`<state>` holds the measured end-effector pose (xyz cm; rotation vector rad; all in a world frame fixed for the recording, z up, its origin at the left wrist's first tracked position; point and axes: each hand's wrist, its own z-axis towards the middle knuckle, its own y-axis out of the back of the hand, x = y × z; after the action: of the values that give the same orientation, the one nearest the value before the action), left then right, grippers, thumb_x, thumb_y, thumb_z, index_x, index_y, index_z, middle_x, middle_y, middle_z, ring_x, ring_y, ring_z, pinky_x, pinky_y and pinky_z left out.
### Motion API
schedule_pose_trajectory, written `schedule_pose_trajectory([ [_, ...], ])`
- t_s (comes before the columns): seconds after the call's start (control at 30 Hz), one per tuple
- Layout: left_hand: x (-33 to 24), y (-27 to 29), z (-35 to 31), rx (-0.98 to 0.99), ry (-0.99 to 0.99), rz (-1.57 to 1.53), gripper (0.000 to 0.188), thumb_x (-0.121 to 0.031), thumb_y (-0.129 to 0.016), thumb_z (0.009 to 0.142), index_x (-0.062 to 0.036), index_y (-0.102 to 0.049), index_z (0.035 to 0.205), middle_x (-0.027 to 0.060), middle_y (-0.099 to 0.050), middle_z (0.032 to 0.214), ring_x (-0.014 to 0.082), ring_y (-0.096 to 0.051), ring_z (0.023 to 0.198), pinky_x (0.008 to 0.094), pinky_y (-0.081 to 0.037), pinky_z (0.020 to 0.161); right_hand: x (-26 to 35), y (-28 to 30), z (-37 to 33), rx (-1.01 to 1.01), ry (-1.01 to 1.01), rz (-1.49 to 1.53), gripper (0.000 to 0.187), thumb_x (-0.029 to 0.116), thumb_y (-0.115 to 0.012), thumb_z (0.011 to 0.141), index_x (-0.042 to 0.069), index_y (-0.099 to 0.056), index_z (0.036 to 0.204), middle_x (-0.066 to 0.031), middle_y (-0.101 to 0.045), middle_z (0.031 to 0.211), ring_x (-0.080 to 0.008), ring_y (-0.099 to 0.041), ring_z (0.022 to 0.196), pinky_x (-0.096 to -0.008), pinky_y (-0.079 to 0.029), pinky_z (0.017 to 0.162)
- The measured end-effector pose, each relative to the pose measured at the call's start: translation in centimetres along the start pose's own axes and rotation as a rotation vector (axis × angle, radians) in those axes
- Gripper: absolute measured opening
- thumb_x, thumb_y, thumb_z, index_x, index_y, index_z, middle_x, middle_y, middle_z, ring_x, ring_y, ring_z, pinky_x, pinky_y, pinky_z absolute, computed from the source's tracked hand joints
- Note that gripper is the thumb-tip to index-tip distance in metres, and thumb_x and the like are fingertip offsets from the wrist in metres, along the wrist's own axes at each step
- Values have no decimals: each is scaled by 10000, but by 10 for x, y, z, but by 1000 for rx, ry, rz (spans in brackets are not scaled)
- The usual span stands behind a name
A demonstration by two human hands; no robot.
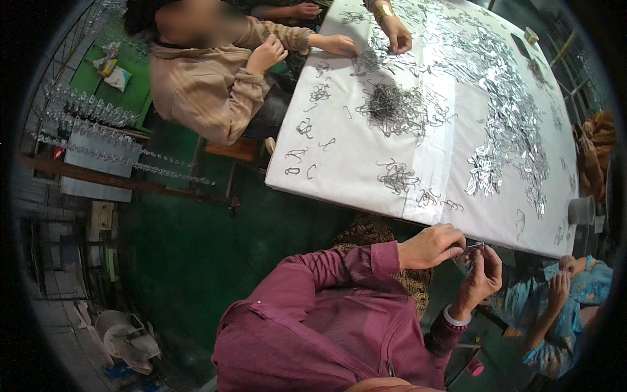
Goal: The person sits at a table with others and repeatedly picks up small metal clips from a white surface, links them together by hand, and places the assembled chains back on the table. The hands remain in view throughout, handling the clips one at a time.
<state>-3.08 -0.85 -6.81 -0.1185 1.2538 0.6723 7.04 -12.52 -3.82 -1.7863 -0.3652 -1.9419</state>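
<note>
My right hand [482, 277] pinches a small shiny piece [476, 246] between thumb and finger. My left hand [431, 247] is bent at its other end, but I can't tell if it grips too. The piece is beside the white table [339, 166], near thin dark hooks [397, 178] lying on top.

A dark green floor [173, 261] spreads beside a white-topped table [353, 153], with perhaps metal railings [579, 87] dimly beyond.
</note>
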Motion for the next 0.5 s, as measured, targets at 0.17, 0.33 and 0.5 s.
schedule_pose_trajectory([
  [0.17,-2,9,-2,-83,-29,-53,370,-167,-662,810,-20,-525,1121,144,-569,1009,307,-560,942,372,-448,827,-4,-2,-7,-71,-53,107,150,-72,-588,827,-50,-615,973,-135,-652,895,-167,-619,751,-262,-516,611],
  [0.33,31,41,-3,-152,115,140,329,-146,-657,824,-23,-569,1116,126,-607,1007,231,-601,880,313,-489,751,3,1,-6,-149,-131,177,199,-53,-582,828,-56,-609,1026,-139,-640,908,-167,-608,760,-275,-506,617],
  [0.5,66,112,19,-422,223,353,142,-92,-636,830,7,-658,930,102,-668,817,139,-628,727,261,-490,650,0,19,-8,-90,-76,203,210,-73,-567,824,-57,-619,1027,-125,-629,896,-161,-597,766,-276,-489,616],
])
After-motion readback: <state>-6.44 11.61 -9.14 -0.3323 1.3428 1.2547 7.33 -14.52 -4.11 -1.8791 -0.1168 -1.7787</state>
